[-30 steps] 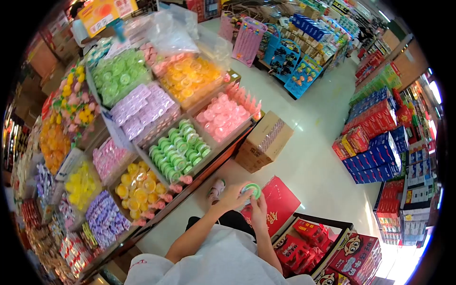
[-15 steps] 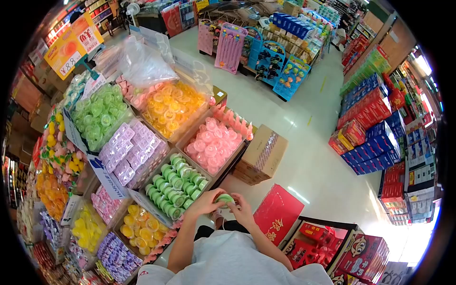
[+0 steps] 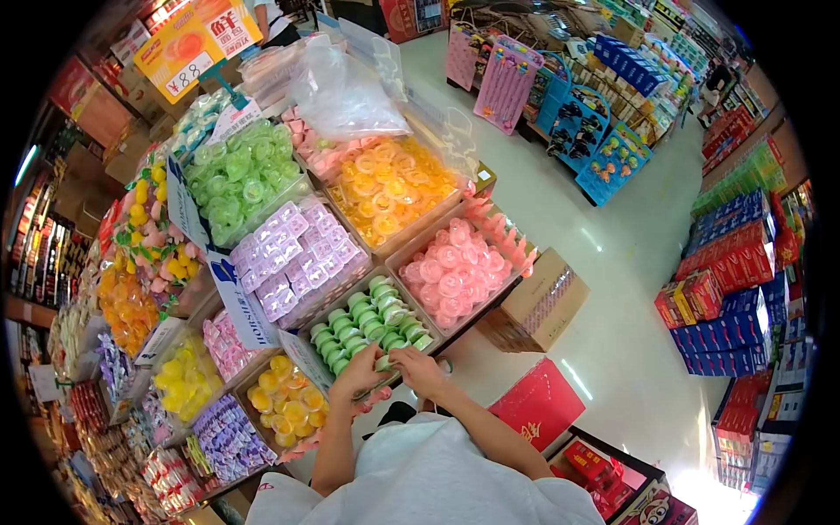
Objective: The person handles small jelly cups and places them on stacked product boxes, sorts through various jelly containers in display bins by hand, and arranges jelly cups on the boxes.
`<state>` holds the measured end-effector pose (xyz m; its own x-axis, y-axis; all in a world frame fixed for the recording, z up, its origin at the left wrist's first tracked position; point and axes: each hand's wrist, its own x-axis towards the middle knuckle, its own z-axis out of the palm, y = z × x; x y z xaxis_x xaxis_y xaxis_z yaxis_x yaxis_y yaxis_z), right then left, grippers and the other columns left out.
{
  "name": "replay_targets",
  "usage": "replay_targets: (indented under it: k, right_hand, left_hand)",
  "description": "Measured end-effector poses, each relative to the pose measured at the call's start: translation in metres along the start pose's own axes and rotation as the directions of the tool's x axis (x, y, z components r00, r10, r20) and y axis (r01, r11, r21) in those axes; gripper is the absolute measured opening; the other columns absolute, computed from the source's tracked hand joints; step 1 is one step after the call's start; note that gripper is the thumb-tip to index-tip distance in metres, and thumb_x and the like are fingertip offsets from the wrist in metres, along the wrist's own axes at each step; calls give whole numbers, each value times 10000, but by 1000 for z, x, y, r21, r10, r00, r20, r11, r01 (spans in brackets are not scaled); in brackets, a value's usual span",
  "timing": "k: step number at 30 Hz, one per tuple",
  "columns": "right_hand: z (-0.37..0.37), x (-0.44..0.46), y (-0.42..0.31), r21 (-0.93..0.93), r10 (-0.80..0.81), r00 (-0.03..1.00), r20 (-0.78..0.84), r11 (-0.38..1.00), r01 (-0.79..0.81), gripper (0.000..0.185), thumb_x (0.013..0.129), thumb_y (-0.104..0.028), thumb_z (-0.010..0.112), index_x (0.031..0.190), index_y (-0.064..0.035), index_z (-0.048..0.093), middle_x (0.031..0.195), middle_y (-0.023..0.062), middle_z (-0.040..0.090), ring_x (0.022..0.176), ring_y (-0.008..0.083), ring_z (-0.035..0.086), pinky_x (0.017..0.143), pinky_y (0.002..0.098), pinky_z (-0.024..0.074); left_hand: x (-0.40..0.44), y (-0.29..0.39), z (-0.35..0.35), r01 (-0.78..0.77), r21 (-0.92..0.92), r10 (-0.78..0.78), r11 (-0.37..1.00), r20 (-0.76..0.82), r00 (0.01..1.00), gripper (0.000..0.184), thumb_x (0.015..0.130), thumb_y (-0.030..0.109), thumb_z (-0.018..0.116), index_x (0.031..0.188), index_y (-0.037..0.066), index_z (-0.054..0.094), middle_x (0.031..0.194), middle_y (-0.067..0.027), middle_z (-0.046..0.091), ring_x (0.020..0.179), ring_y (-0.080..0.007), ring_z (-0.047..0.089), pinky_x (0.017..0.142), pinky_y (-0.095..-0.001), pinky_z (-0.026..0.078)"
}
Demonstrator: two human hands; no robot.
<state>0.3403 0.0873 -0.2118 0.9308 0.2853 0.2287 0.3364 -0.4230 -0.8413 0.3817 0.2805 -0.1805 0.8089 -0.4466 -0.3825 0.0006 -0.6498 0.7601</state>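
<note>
My left hand (image 3: 357, 374) and my right hand (image 3: 420, 371) meet at the near edge of a bin filled with stacked green jelly cups (image 3: 360, 320). Between my fingertips is one green jelly cup (image 3: 383, 361), small and round, partly covered by the fingers. Both hands are closed around it, low over the front row. Beside this bin lie pink jelly cups (image 3: 455, 268) to the right and purple square cups (image 3: 302, 249) to the upper left.
Further bins hold orange cups (image 3: 382, 185), green cups (image 3: 242, 175) and yellow-orange cups (image 3: 287, 404). A cardboard box (image 3: 542, 302) stands on the floor to the right, near a red panel (image 3: 538, 404). A price sign (image 3: 197, 45) rises at the upper left.
My hands have moved left, from over the floor beside the bin to its near edge, with the green jelly cup still between them. My view has turned left.
</note>
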Motion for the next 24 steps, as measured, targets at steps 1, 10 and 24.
replay_targets:
  k: [1,10,24]
  right_hand:
    - [10,4,5,25,-2,1000,31,1000,1,282,820,-21,646,1094,-76,606,983,106,656,940,313,633,795,399,536]
    - [40,13,34,-44,170,935,310,985,-165,89,782,-75,601,871,-73,612,829,138,661,820,344,647,710,451,506]
    - [65,12,36,-325,278,912,303,929,-175,165,771,-290,668,847,-144,656,724,126,681,684,331,682,611,464,529]
  left_hand:
    - [-1,-6,-2,32,32,-32,999,-6,999,471,692,204,822,996,1,524,890,-169,605,799,-307,600,699,-395,479]
    - [-10,-44,24,163,221,-132,962,-146,980,428,681,238,820,959,45,558,937,-155,603,869,-327,607,756,-408,491]
    - [7,-59,50,180,505,-38,844,-280,959,500,677,174,809,1054,65,500,1080,-210,510,983,-408,586,770,-486,506]
